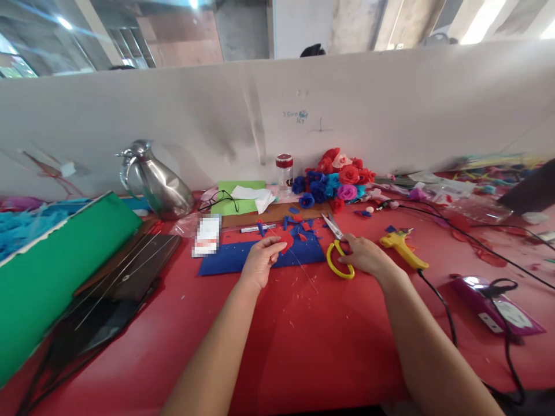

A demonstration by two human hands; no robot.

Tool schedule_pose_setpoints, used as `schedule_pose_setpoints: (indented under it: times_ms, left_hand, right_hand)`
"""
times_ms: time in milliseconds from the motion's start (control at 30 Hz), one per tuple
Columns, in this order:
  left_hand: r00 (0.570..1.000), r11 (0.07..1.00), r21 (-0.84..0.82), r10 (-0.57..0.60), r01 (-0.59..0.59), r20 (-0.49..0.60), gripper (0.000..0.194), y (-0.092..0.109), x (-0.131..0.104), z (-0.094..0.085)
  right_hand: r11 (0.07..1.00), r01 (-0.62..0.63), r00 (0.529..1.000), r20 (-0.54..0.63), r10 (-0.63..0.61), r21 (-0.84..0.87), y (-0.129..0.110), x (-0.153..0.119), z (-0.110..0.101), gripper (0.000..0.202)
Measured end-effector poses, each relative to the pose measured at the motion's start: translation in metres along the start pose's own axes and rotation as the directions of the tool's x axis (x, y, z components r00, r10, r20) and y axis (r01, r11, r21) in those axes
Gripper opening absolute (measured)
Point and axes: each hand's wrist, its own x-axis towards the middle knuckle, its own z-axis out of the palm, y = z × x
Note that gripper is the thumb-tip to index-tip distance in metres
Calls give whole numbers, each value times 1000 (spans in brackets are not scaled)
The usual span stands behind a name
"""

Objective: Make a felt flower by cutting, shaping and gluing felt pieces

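My left hand [259,261] pinches a small rounded red piece [285,243], which looks like paper or cloth cut to a petal shape. It is held over a flat blue sheet [225,260] on the red table. My right hand [365,254] has its fingers on one yellow loop of the scissors [333,267]. The scissor blades are a little apart and point away from me, toward the back of the table. Blue and red scraps [300,224] lie just beyond the sheet, near a white marker pen [255,229].
Handmade flowers [333,180] and a red-lidded jar [284,172] stand against the partition [195,110]. A steel jug [158,182] and a green box [65,277] are at left. On the right lie a yellow glue gun [403,247], black cords and a purple packet [496,306].
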Motion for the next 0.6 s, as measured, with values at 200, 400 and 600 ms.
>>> schedule_pose_setpoints:
  times_ms: [200,400,600]
  left_hand:
    - [999,995,-102,5,-9,-39,33,3,4,-4]
    - [999,986,-169,-15,7,-47,34,5,5,-4]
    - [997,985,-174,-10,-4,-76,34,6,6,-5]
  right_hand:
    - [997,-67,998,-10,67,-50,0,0,-2,52]
    - [987,-154,985,-85,150,-45,-3,-4,-7,43]
    - [985,-141,916,-363,169,104,-2,-19,-22,45]
